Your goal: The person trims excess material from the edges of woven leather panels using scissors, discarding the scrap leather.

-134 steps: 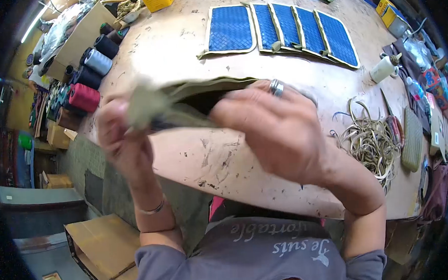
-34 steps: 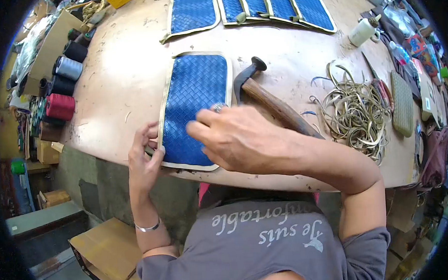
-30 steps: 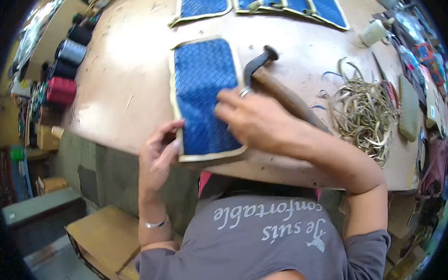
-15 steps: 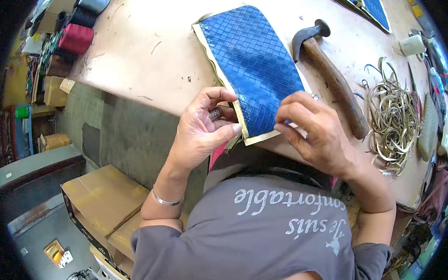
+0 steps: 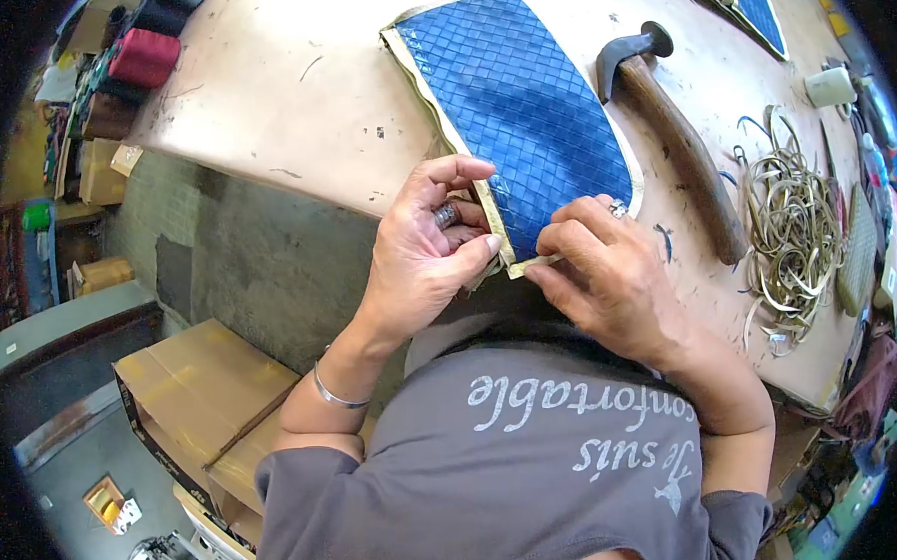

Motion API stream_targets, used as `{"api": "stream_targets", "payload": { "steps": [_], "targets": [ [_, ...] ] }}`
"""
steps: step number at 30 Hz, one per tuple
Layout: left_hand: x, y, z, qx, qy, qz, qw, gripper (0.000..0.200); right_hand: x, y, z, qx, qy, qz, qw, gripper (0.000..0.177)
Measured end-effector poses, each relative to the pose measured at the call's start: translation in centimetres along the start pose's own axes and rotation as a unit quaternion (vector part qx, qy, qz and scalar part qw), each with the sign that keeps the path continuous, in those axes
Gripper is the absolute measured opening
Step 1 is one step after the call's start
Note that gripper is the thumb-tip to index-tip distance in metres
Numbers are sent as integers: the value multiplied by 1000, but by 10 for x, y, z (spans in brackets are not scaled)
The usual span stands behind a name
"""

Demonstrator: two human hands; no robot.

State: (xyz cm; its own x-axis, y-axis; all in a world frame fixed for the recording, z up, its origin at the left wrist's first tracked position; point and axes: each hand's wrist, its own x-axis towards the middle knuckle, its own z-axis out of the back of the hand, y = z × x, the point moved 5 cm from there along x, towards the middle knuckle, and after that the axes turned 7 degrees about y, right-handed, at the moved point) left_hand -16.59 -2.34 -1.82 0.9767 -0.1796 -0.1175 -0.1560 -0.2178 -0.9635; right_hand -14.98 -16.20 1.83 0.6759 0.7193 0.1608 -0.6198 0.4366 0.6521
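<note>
The left hand point(image 5: 422, 246) is pinching the side edge of the blue piece point(image 5: 521, 107), index finger and thumb showing at the cream trim point(image 5: 635, 172), other fingers curling beneath. The right hand point(image 5: 608, 268) is gripping the short edge beside it, thumb and bent index finger closing near the corner. The hands are working close together, a small gap parting them, and that corner is lying between their fingertips. The piece is stretching away beyond both hands over the table point(image 5: 270, 98). Beyond the right hand, a hammer point(image 5: 685, 160) is lying near the piece; farther to its right, strips point(image 5: 792, 230) are heaping up. A red spool point(image 5: 144, 58) is sitting well beyond the left hand, leftward.
</note>
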Motion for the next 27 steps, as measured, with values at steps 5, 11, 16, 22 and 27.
{"api": "stream_targets", "payload": {
  "steps": [5, 11, 16, 22, 27],
  "targets": [
    [-1, 0, -8, -63, -16, -19, 998, 54, 2, 4, 2, -35, -5, -9, 999, 17],
    [-1, 5, -12, -95, -17, -24, 995, 60, 1, 1, 1, -34, -23, -10, 999, 17],
    [0, 0, -15, -74, 3, -6, 997, 63, -1, 4, 1, -71, -32, -6, 997, 16],
    [0, -7, -15, 13, 2, -4, 1000, 60, -12, -4, 29, -52, -90, -11, 994, 19],
    [2, -15, -13, 11, -60, -85, 994, 52, -67, -55, 120, -202, -247, -125, 939, 18]
  ]
}}
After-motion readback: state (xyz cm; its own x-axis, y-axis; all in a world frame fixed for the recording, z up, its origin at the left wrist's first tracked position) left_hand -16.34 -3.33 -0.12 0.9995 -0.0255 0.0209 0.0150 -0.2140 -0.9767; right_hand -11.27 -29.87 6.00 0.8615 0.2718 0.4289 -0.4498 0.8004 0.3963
